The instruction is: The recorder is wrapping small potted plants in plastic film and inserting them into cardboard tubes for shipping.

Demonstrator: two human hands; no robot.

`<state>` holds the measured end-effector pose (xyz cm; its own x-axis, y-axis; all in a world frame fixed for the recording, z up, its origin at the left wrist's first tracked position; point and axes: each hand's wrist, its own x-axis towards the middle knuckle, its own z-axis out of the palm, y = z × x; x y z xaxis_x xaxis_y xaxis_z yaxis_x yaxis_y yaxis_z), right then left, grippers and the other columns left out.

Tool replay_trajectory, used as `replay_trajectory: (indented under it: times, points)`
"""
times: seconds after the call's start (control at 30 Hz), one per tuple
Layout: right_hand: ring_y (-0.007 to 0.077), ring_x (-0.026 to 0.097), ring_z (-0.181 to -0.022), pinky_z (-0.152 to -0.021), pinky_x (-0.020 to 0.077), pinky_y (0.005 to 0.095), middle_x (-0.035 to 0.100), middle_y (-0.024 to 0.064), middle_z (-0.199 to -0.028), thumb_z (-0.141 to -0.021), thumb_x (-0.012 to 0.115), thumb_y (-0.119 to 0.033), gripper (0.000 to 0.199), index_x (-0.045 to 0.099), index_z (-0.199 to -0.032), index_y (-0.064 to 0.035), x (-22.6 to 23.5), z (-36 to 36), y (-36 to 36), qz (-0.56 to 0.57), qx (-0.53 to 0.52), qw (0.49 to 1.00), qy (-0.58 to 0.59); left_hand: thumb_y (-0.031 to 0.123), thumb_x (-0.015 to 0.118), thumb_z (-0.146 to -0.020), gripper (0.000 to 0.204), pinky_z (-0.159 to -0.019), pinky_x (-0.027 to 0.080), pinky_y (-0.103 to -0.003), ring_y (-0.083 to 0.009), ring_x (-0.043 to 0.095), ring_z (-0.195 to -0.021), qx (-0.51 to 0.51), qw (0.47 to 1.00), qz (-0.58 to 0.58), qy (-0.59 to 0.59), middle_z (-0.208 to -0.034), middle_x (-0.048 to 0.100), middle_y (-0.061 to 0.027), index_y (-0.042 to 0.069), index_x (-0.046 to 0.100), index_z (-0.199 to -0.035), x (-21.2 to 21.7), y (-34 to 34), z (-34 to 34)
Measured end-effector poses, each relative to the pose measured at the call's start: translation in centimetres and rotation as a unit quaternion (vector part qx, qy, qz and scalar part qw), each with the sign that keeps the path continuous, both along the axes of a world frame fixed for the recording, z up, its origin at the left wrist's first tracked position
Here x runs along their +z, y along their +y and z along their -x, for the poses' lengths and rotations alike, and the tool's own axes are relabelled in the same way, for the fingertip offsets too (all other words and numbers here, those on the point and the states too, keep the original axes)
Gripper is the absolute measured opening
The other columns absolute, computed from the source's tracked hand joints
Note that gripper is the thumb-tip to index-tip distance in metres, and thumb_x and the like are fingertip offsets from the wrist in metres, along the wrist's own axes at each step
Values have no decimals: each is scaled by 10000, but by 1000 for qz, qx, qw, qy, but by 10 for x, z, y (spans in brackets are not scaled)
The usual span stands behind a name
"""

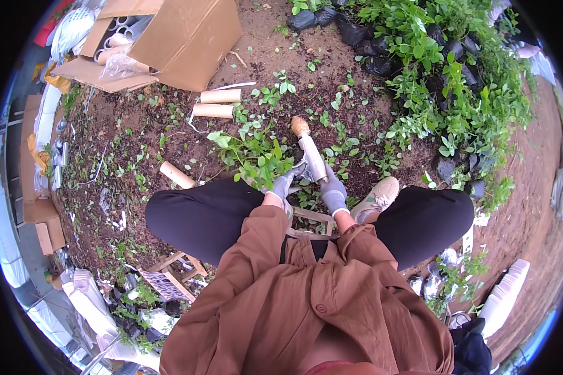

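My left hand (281, 186), in a grey glove, is closed around the base of a bunch of green leafy stems (256, 156), which fan out ahead of it. My right hand (334, 192), gloved the same way, is closed on the near end of a pale tube (313, 157). The tube points away from me and tilts a little left. A tan, crumpled-looking lump (300, 127) sits at its far end. Some grey, shiny material (300, 170) lies between the hands; what it is I cannot tell. Both hands are between my spread knees.
An open cardboard box (187, 44) with several tubes stands far left. Loose cardboard tubes (213, 110) lie nearer, with another tube (177, 175) beside my left knee. Leafy plants in black bags (444, 81) crowd the far right. A wooden frame (313, 219) is between my feet.
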<state>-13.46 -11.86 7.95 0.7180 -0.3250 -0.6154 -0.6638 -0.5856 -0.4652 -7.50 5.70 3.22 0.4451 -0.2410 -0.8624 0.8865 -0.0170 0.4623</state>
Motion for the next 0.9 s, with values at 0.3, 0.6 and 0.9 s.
replay_trajectory:
  times: [0.3, 0.6, 0.9]
  points:
    - [387, 639, -892, -742, 492, 479, 647, 191, -1064, -890, 586, -294, 634, 295, -1452, -317, 13, -8, -9, 19, 35, 999, 4, 108, 559, -871, 251, -961, 459, -548, -245, 552, -1121, 161, 980, 114, 23, -1140, 616, -78, 61, 620, -1110, 0, -15, -23]
    - [327, 612, -631, -538, 486, 437, 554, 126, -821, -892, 539, -166, 540, 392, -1378, -348, 152, -88, -118, 210, 182, 895, -349, 246, 646, -847, 433, -886, 483, -590, -366, 576, -1104, 147, 900, 395, -109, -1218, 600, -171, 11, 553, -1198, 157, -14, -96]
    - [359, 603, -631, -570, 494, 447, 591, 150, -846, -875, 565, -229, 604, 323, -1426, -170, 212, -79, -94, 73, 309, 849, -421, 113, 520, -927, 302, -931, 446, -610, -379, 561, -1101, -20, 841, 523, -135, -1186, 593, -171, -25, 534, -1196, 301, -25, -165]
